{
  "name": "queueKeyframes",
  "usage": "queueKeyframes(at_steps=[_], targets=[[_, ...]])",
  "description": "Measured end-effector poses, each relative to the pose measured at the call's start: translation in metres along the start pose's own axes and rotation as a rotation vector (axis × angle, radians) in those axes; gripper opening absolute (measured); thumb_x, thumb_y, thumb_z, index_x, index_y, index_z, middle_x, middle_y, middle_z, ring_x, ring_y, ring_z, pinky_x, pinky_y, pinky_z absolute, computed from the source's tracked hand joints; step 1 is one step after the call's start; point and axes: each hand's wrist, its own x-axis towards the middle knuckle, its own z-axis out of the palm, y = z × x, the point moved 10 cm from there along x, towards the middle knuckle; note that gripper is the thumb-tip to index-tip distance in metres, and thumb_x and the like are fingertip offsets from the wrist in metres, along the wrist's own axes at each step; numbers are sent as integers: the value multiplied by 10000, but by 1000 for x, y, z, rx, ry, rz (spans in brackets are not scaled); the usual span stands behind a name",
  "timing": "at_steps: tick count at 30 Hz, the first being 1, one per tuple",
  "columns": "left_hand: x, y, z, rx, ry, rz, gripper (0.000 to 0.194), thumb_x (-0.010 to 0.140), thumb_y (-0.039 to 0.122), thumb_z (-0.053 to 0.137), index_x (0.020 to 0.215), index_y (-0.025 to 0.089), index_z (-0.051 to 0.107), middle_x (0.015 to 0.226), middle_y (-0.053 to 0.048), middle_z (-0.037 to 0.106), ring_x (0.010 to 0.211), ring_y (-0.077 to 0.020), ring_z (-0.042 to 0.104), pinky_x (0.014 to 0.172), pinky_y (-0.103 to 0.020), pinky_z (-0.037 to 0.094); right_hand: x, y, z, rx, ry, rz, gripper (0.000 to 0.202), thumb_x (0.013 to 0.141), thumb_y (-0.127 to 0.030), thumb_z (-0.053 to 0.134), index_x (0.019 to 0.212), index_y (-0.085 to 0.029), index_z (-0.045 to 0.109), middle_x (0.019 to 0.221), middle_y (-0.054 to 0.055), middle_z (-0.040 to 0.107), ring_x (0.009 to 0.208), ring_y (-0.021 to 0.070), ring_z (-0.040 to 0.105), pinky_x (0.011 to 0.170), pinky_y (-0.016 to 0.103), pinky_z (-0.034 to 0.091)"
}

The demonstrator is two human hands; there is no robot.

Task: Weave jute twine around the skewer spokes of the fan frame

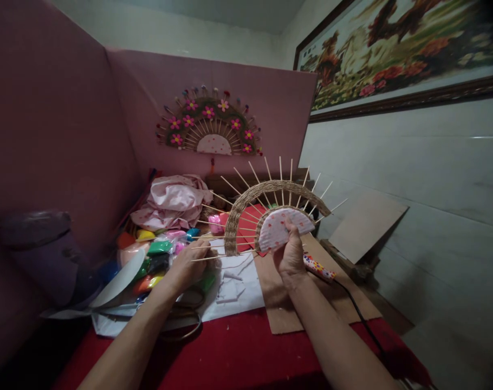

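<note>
My right fingers [291, 252] grip the half-round base [285, 227] of the stick fan [266, 187], held above the bench [246, 346]; left fingers [192, 262] curl at its lower-left stick ends, can't tell if gripping.

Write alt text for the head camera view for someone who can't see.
A person's right hand holds a half-round fan of thin sticks and woven braid by its patterned base, the left hand near its stick tips. Behind it, a similar fan with pink flowers is on a pink panel; colourful packets lie left.
</note>
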Motion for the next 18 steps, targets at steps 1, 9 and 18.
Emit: queueKeyframes(at_steps=[1,9,18], targets=[[0,2,1,-10,3,23,218,710,77,404,755,181,590,817,-41,598,784,-168,519,708,-278,394,0,0,0,-3,0,-3,216,687,-316,598,854,-179,603,770,-40,648,671,96,580,677,237,481],[0,14,-11,163,108,-5,182,756,131,441,718,207,602,809,-30,644,792,-173,556,659,-261,367,1,0,1,-36,-22,-4,233,693,-361,587,844,-183,590,734,-40,641,649,105,584,642,237,485],[-2,-7,-7,151,90,-206,106,711,230,483,784,202,554,810,-17,638,642,-157,578,559,-245,353,1,-2,3,-6,-40,10,238,704,-381,578,851,-194,586,674,-57,613,567,100,553,518,221,458]])
